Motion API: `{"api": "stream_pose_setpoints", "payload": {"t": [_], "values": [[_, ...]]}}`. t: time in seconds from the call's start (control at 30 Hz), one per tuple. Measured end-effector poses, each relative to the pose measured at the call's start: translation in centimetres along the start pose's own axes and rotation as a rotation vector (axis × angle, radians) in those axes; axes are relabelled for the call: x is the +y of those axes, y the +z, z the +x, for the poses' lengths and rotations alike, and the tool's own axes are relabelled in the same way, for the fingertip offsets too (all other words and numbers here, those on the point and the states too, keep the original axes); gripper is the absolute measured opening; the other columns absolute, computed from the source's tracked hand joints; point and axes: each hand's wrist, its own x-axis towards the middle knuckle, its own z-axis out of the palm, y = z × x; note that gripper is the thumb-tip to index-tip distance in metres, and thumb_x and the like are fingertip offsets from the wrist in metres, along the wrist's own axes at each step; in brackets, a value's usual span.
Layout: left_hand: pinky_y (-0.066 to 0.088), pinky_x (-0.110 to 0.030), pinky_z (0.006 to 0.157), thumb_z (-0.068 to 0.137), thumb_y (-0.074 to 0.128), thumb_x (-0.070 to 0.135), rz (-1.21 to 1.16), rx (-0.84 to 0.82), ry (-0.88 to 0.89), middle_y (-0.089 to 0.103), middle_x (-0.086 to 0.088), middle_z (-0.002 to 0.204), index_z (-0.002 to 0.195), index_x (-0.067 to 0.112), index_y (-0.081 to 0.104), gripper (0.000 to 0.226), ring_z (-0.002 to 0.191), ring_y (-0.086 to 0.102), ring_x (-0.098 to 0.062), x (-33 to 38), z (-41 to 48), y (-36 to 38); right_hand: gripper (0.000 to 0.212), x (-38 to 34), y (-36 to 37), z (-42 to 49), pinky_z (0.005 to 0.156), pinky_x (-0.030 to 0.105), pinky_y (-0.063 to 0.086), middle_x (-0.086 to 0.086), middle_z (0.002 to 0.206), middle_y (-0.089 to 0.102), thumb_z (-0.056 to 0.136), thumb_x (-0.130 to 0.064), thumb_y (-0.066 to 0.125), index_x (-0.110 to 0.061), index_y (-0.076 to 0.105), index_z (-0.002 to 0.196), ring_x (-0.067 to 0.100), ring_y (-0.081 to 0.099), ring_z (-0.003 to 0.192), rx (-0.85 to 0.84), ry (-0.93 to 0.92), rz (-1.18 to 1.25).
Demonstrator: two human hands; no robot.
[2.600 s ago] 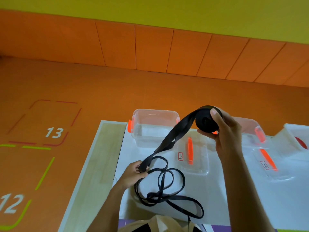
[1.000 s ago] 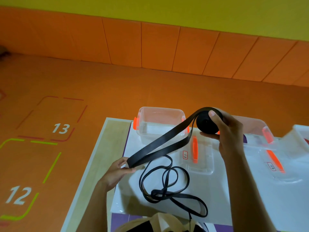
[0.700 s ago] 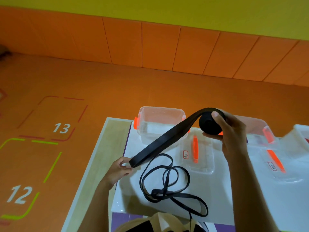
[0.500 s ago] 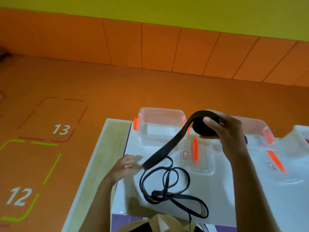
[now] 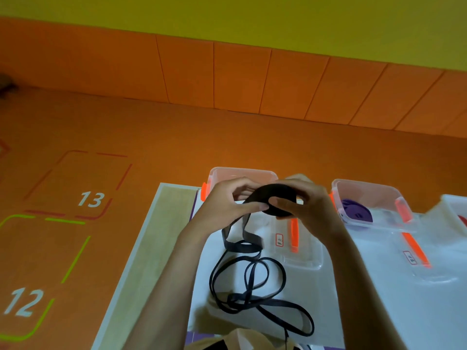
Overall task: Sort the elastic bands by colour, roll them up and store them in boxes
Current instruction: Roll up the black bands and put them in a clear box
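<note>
Desk: Now, where is the black band (image 5: 275, 198)?

Operator: Over the tabletop's (image 5: 154, 248) far edge. I see my left hand (image 5: 225, 208) and right hand (image 5: 310, 210) both clamped on its rolled part, thumb tips close together. Its loose tail (image 5: 237, 298) lies looped toward the near edge; a clear box (image 5: 242, 174) stands at the far edge.

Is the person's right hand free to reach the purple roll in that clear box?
Probably not straight away. The right hand grips the black roll together with the left hand. The path looks free: the clear box stands open beside it, nothing over the purple roll.
</note>
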Motion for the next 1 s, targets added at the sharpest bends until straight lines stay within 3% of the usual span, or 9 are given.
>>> {"api": "stream_pose_setpoints", "payload": {"t": [0.2,0.27,0.37,0.47,0.6,0.67,0.77,0.9,1.0], "values": [[0.057,-0.020,0.095,0.075,0.096,0.014,-0.018,-0.013,-0.033,0.081,0.009,0.107,0.110,0.019,0.076,0.041,0.104,0.076,-0.009,-0.1,0.0,-0.1,0.039,0.3,0.4,-0.1,0.062,0.035,0.066,0.005,0.113,0.067,0.079,-0.042,0.080,-0.026,0.077,0.115,0.018,0.071,0.101,0.008,0.022,0.042],[0.056,-0.017,0.093,0.076,0.096,0.014,0.030,-0.011,0.000,0.081,0.011,0.104,0.108,0.018,0.077,0.037,0.101,0.076,-0.007,0.4,-0.1,-0.4,0.039,-0.1,0.7,-0.2,0.069,0.028,0.065,0.001,0.112,0.070,0.080,-0.040,0.079,-0.024,0.076,0.116,0.013,0.070,0.103,0.011,-0.018,0.011],[0.050,-0.009,0.092,0.079,0.093,0.021,0.195,0.002,0.077,0.077,0.023,0.105,0.110,0.026,0.079,0.034,0.102,0.072,0.002,1.5,-0.3,-1.6,0.041,-1.0,0.5,-0.1,0.083,0.012,0.056,-0.019,0.114,0.072,0.082,-0.041,0.076,-0.028,0.071,0.120,-0.004,0.068,0.101,0.009,-0.192,-0.246],[0.050,-0.011,0.092,0.081,0.092,0.023,0.301,-0.020,0.148,0.074,0.026,0.108,0.113,0.029,0.079,0.035,0.104,0.069,0.002,2.4,-0.4,-2.5,0.044,-1.6,-0.2,0.3,0.085,0.010,0.056,-0.018,0.112,0.070,0.081,-0.034,0.082,-0.021,0.074,0.123,-0.002,0.069,0.097,-0.016,-0.277,-0.440],[0.052,-0.030,0.104,0.078,0.093,0.032,0.236,0.001,0.119,0.070,0.022,0.120,0.122,0.035,0.075,0.048,0.120,0.064,-0.007,2.2,-0.7,-3.0,0.046,-1.6,-0.1,0.1,0.086,0.012,0.057,-0.011,0.111,0.075,0.080,-0.036,0.077,-0.012,0.075,0.120,-0.001,0.073,0.100,0.016,-0.304,-0.281],[0.053,-0.031,0.106,0.077,0.092,0.038,0.129,0.005,0.064,0.075,0.020,0.120,0.123,0.042,0.074,0.050,0.120,0.068,-0.005,1.9,-1.0,-3.6,0.040,-1.4,-0.1,-0.3,0.087,0.021,0.062,-0.008,0.112,0.079,0.079,-0.027,0.080,-0.016,0.075,0.117,0.006,0.076,0.103,0.026,-0.197,-0.068],[0.060,-0.031,0.099,0.077,0.093,0.034,-0.032,0.009,0.050,0.080,0.010,0.115,0.115,0.036,0.078,0.041,0.110,0.076,-0.012,1.8,-1.3,-3.9,0.037,-1.3,-0.1,-0.5,0.083,0.028,0.063,0.005,0.111,0.081,0.076,-0.017,0.082,-0.015,0.075,0.113,0.023,0.077,0.107,0.020,-0.008,0.293],[0.061,-0.023,0.089,0.081,0.091,0.032,-0.002,-0.017,0.059,0.080,0.009,0.108,0.113,0.033,0.078,0.035,0.101,0.077,-0.013,1.9,-1.5,-3.5,0.039,-1.2,0.1,-0.8,0.084,0.028,0.063,0.000,0.114,0.080,0.080,-0.019,0.080,-0.020,0.072,0.118,0.021,0.077,0.109,-0.030,0.006,0.252],[0.058,-0.018,0.088,0.083,0.089,0.025,-0.053,0.022,0.078,0.080,0.010,0.110,0.114,0.036,0.078,0.035,0.106,0.076,-0.011,1.7,-1.9,-3.0,0.036,-1.2,-0.1,-0.8,0.082,0.033,0.065,0.004,0.115,0.079,0.081,-0.023,0.087,-0.025,0.076,0.115,0.026,0.076,0.110,-0.023,0.025,0.306]]}}
